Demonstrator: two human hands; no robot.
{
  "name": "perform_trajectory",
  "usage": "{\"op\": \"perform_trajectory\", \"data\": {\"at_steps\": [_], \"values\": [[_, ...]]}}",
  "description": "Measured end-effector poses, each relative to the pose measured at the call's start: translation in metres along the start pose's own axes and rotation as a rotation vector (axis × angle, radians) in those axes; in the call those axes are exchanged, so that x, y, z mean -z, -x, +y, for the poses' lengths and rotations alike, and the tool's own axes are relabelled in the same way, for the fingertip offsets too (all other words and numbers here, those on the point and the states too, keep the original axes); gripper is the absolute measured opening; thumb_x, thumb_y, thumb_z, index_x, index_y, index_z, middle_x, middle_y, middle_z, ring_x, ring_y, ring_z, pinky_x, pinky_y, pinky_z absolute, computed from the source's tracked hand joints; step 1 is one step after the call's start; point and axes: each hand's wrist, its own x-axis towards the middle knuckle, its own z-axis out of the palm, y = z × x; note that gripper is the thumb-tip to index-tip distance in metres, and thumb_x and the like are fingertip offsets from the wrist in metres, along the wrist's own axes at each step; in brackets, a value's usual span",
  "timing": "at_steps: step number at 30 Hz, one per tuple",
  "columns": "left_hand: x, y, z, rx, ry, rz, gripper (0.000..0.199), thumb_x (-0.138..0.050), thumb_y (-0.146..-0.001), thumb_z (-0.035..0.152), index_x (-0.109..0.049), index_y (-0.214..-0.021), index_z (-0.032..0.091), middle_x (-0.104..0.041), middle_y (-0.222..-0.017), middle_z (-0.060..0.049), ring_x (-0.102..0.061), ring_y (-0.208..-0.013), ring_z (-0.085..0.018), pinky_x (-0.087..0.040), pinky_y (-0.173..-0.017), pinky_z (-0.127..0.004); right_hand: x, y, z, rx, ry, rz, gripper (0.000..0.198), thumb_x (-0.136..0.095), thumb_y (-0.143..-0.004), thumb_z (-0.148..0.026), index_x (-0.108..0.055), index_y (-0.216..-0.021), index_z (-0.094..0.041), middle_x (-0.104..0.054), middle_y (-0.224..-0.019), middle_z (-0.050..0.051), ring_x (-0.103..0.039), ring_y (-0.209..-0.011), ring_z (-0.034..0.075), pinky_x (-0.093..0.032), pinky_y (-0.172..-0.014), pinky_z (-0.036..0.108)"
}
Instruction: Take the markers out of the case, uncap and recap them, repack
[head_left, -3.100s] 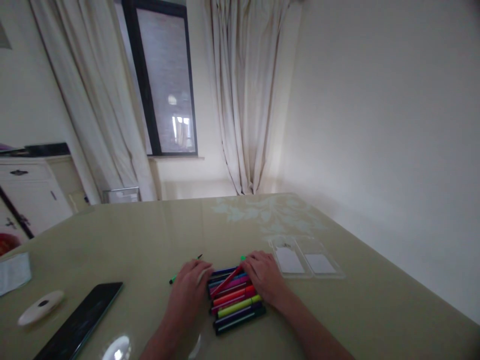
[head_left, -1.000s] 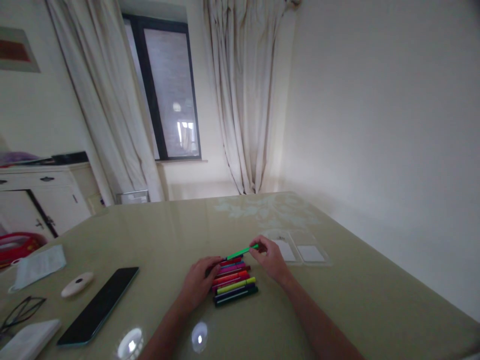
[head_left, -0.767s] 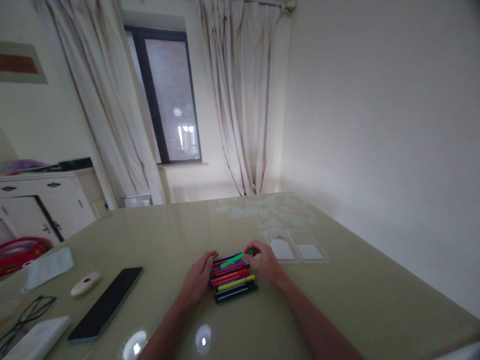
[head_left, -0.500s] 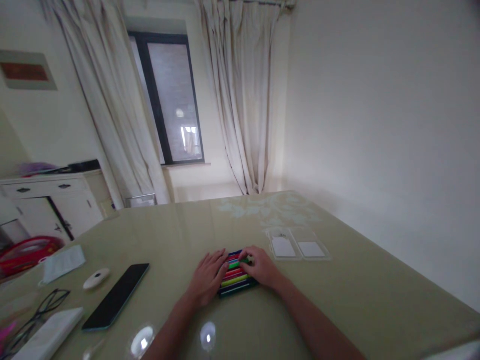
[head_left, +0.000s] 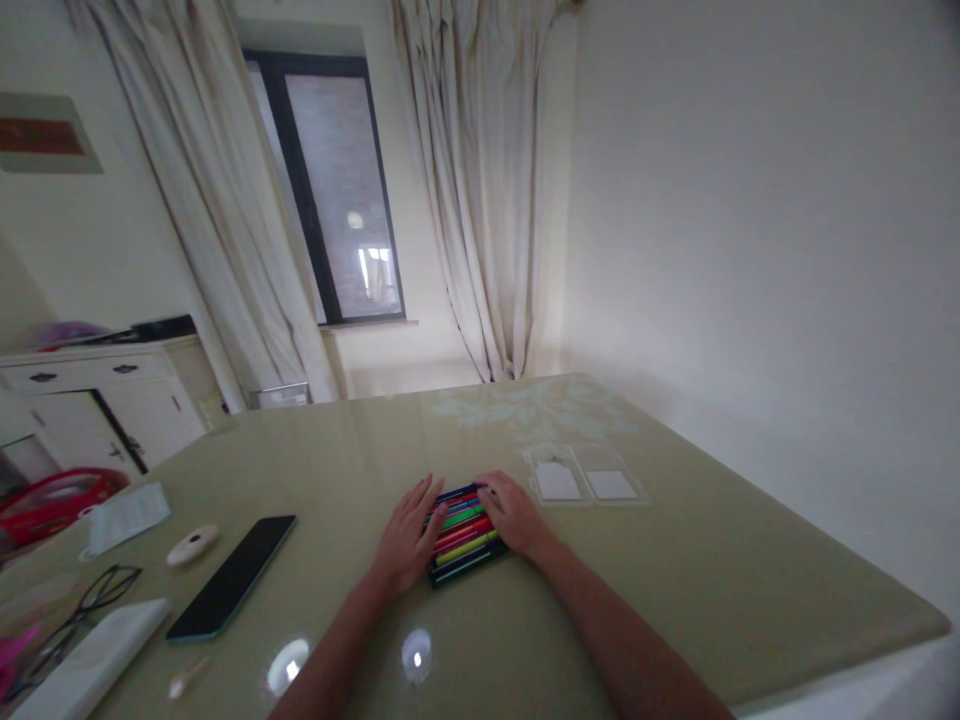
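Observation:
A row of several coloured markers (head_left: 463, 538) lies on the table, side by side: dark ones at the near and far edges, with yellow-green, red, green and blue between. My left hand (head_left: 407, 532) rests along their left ends, fingers stretched out and thumb reaching over the row. At the right ends, my right hand (head_left: 514, 515) lies with its fingers extended against the markers, holding none up; its thumb is partly hidden. Beyond my right hand sits an opened clear plastic case (head_left: 587, 497) with white cards in its two halves.
On the left of the glossy table (head_left: 337, 480) lie a black phone (head_left: 234, 578), a white oval object (head_left: 193, 546), a face mask (head_left: 129, 519), glasses (head_left: 111, 590) and a white slab-like box (head_left: 94, 665). A wall (head_left: 750, 250) runs along the right side.
My right hand has let go of the green marker it pinched, which now lies in the row. Both hands press at the row's ends. The view has shifted slightly.

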Motion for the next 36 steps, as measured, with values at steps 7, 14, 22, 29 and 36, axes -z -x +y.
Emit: {"op": "perform_trajectory", "data": {"at_steps": [7,14,22,29,36], "values": [[-0.032,-0.025,0.012,0.312,0.181,0.110,0.076,-0.017,-0.104,0.060,-0.043,-0.152,0.007,-0.037,-0.164,-0.018,-0.019,-0.158,-0.028,-0.014,-0.130,-0.049,-0.023,-0.012,-0.001,-0.293,0.025,-0.009,0.054,-0.041,-0.106,-0.045,-0.055,-0.147,-0.011,-0.048,-0.156,0.021,-0.041,-0.149,0.029,-0.030,-0.123,0.048],[-0.047,-0.032,0.023,0.328,0.300,0.169,0.068,-0.021,-0.105,0.055,-0.045,-0.151,0.011,-0.040,-0.164,-0.015,-0.023,-0.158,-0.023,-0.016,-0.130,-0.044,-0.037,-0.015,-0.013,-0.321,0.061,-0.103,0.067,-0.038,-0.106,-0.054,-0.046,-0.153,-0.007,-0.041,-0.161,0.021,-0.035,-0.152,0.029,-0.024,-0.125,0.043],[-0.031,-0.031,0.012,0.404,0.447,0.267,0.067,-0.011,-0.105,0.051,-0.052,-0.144,0.015,-0.051,-0.157,-0.011,-0.043,-0.149,-0.021,-0.031,-0.125,-0.040,-0.031,-0.014,-0.010,-0.295,-0.058,-0.046,0.059,-0.039,-0.105,-0.051,-0.058,-0.142,-0.009,-0.061,-0.143,0.018,-0.054,-0.136,0.026,-0.035,-0.118,0.036],[-0.036,-0.012,0.024,0.455,0.483,0.342,0.066,-0.015,-0.104,0.051,-0.049,-0.145,0.013,-0.053,-0.154,-0.013,-0.047,-0.146,-0.023,-0.035,-0.124,-0.040,-0.021,-0.009,-0.005,-0.305,-0.040,-0.063,0.058,-0.041,-0.105,-0.051,-0.057,-0.144,-0.011,-0.058,-0.148,0.017,-0.052,-0.139,0.024,-0.033,-0.120,0.036],[-0.040,-0.009,0.038,0.408,0.418,0.347,0.059,-0.019,-0.105,0.045,-0.050,-0.144,0.014,-0.052,-0.155,-0.014,-0.045,-0.147,-0.023,-0.035,-0.124,-0.043,-0.026,-0.010,-0.003,-0.205,0.137,-0.199,0.057,-0.040,-0.106,-0.053,-0.059,-0.144,-0.015,-0.052,-0.155,0.015,-0.042,-0.148,0.028,-0.025,-0.124,0.045]]}}
